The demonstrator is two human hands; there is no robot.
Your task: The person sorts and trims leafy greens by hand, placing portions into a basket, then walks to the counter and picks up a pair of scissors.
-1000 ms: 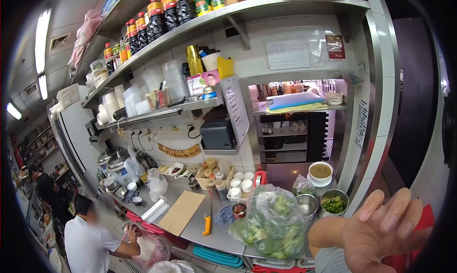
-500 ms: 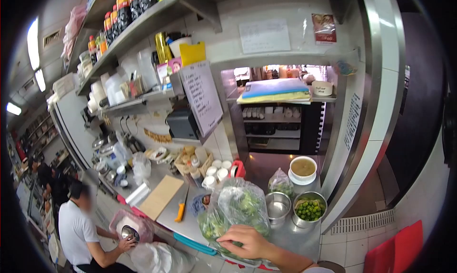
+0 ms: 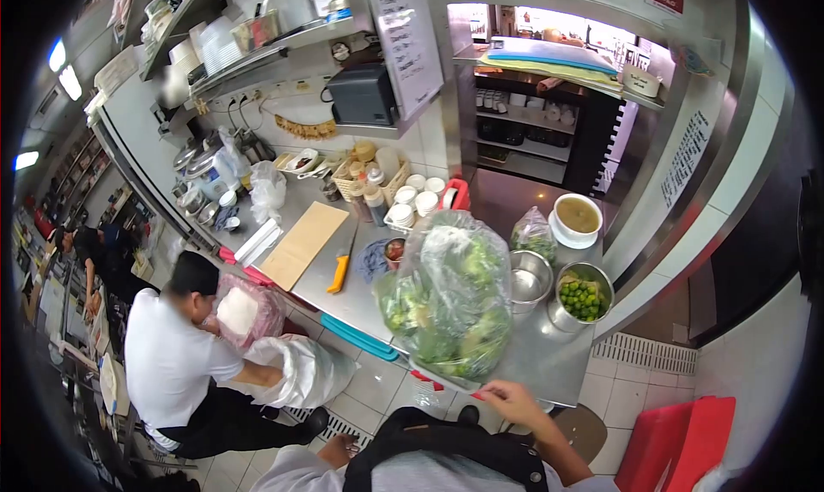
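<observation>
A large clear plastic bag of leafy greens point(image 3: 455, 295) bulges over a shallow white tray point(image 3: 442, 380) at the counter's front edge. My right hand point(image 3: 512, 404) is just in front of the counter, fingers stretched towards the tray's near right corner. Its fingertips are at or beside that corner; whether they touch is unclear. My left hand point(image 3: 340, 449) hangs low by my body, away from the counter, its fingers loosely apart with nothing seen in them. Right of the bag are a metal pot point(image 3: 530, 279) and another pot of small green citrus fruits point(image 3: 582, 298).
A knife with an orange handle point(image 3: 339, 273) lies beside a brown board point(image 3: 309, 243). Behind the pots stand a bowl of broth point(image 3: 577, 217) and a small bag of greens point(image 3: 534, 235). At left, a co-worker point(image 3: 176, 355) bends over a white sack point(image 3: 300, 372). Red panels point(image 3: 678, 445) stand at right.
My view has tilted down, bringing my body and left hand into sight. My right hand has moved off the bag's lower front to the tray's near corner. The co-worker has bent lower over the sacks.
</observation>
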